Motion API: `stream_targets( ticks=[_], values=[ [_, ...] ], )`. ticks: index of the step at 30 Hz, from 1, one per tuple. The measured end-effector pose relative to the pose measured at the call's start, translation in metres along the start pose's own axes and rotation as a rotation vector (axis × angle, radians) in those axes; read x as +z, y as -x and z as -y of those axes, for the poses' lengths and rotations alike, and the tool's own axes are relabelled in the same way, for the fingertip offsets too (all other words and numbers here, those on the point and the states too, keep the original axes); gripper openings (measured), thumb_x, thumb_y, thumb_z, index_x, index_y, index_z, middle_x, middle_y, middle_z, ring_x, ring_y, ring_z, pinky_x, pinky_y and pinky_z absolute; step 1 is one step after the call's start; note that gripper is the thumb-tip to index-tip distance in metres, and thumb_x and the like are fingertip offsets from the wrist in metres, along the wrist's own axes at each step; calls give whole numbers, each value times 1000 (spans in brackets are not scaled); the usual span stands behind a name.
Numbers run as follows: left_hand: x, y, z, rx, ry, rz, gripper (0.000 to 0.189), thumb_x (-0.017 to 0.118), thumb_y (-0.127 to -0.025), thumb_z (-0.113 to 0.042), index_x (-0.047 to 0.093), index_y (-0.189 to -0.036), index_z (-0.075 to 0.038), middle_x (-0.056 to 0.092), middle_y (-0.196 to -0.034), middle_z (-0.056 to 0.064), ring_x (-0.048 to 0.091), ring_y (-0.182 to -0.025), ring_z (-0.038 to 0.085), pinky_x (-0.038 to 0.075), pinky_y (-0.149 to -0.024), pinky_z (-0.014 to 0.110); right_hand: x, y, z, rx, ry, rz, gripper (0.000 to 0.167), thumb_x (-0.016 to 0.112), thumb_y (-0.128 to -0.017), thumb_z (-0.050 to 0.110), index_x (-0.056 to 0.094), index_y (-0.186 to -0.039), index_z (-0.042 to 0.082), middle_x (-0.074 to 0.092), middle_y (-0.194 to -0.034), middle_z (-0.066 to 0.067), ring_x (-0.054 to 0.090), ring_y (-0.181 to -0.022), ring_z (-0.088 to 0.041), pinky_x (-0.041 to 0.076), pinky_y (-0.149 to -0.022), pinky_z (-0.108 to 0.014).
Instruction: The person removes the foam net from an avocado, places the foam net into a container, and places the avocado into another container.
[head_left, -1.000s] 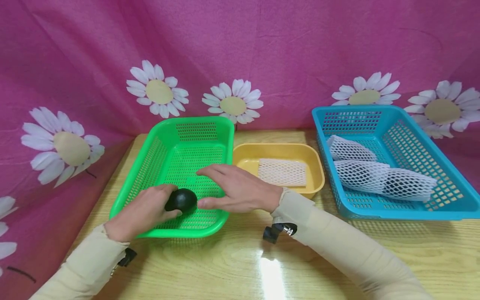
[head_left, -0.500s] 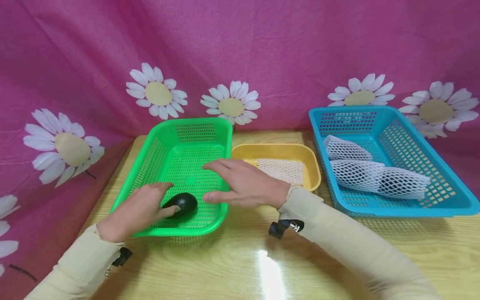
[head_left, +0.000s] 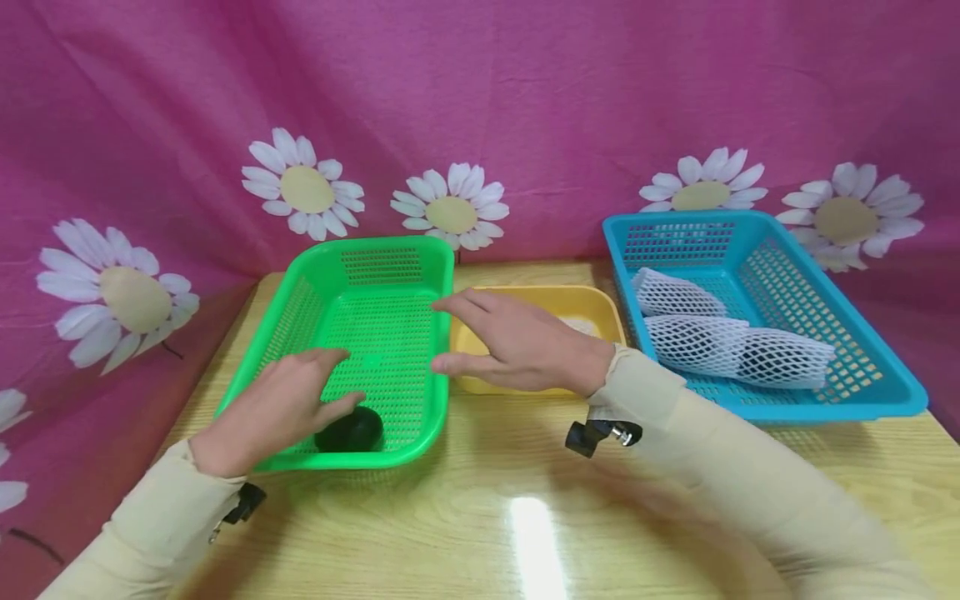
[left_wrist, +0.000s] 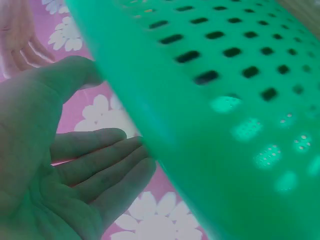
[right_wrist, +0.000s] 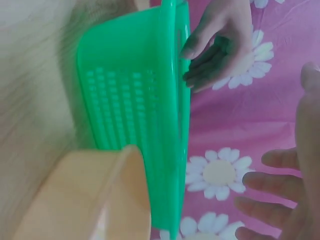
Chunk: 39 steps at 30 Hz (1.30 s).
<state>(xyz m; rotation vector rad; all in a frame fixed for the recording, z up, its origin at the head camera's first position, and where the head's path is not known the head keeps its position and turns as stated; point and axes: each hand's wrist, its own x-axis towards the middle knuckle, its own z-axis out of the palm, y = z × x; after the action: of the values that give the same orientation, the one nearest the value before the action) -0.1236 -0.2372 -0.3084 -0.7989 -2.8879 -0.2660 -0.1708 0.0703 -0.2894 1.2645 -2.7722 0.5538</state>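
Observation:
A dark, glossy, rounded thing (head_left: 365, 433) lies at the near end of the green basket (head_left: 442, 400). My left hand (head_left: 273, 408) hovers just over it with loosely bent, spread fingers and covers part of it. In the left wrist view, nothing sits in that hand's palm (left_wrist: 65, 190). My right hand (head_left: 517, 337) is held over the yellow tray (head_left: 555, 296), its fingers relaxed and its thumb apart, holding nothing. A white foam net sleeve (head_left: 579, 325) in the tray is mostly hidden by this hand.
To the right stands a blue basket (head_left: 810, 411) with several items in white foam nets (head_left: 783, 358) along its left and near sides. The wooden table (head_left: 465, 517) extends in front. A pink flowered cloth (head_left: 525, 100) hangs behind.
My left hand has let go of the dark rounded thing and lifted slightly. My right hand has drawn back rightward from the green basket to above the yellow tray.

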Motion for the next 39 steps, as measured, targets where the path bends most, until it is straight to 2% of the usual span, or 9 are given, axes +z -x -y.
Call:
stream_targets(
  ticks=[5,12,20,24,28,33,35,39],
  values=[
    [-4,-6,-7,12,7,-23,53,76,-92,-26,63,-129,10,75,-117,25,74,-103,39,61,-88,52,-19,12,-11,22,34,-23,72,56,-100,58,44,-155,12,53,-154,-6,52,-143,-27,42,-121,-45],
    [-9,-16,-16,28,3,-79,53,76,-92,-26,63,-130,8,74,-119,24,74,-105,38,61,-86,52,-43,33,-28,94,151,-38,72,56,-99,62,46,-153,15,58,-148,-6,59,-134,-27,50,-111,-47],
    [-24,-29,-26,44,3,-156,53,76,-92,-28,63,-131,5,75,-119,22,73,-108,38,62,-84,53,-57,54,-46,183,168,-29,75,57,-98,63,49,-151,11,59,-147,-8,58,-134,-29,47,-114,-50],
    [-29,-35,-34,47,36,-164,53,75,-93,-28,62,-134,4,73,-124,21,72,-112,37,61,-88,53,-62,65,-55,220,174,-13,75,57,-98,62,50,-150,9,59,-147,-10,59,-132,-30,48,-112,-52],
    [-29,-42,-43,67,77,-175,54,74,-93,-28,61,-135,3,72,-128,20,69,-119,37,59,-94,54,-66,76,-64,239,193,-13,72,59,-99,59,51,-147,7,60,-144,-12,62,-127,-31,49,-110,-52],
    [-27,-51,-54,90,110,-198,54,75,-93,-27,61,-136,3,72,-129,19,69,-120,36,58,-96,53,-69,90,-73,248,228,-32,63,63,-99,52,57,-140,6,67,-123,-9,64,-104,-23,54,-96,-46],
    [-26,-54,-59,100,118,-208,55,75,-93,-27,61,-136,3,71,-130,19,69,-120,36,58,-98,53,-70,95,-77,257,242,-39,59,65,-99,49,58,-138,7,67,-120,-8,64,-100,-22,55,-92,-45],
    [-23,-60,-68,120,129,-223,59,76,-92,-29,59,-139,2,70,-133,19,68,-123,36,58,-100,52,-75,106,-82,287,251,-24,56,66,-99,45,57,-140,8,65,-133,-11,66,-111,-27,55,-98,-50]
  ],
)
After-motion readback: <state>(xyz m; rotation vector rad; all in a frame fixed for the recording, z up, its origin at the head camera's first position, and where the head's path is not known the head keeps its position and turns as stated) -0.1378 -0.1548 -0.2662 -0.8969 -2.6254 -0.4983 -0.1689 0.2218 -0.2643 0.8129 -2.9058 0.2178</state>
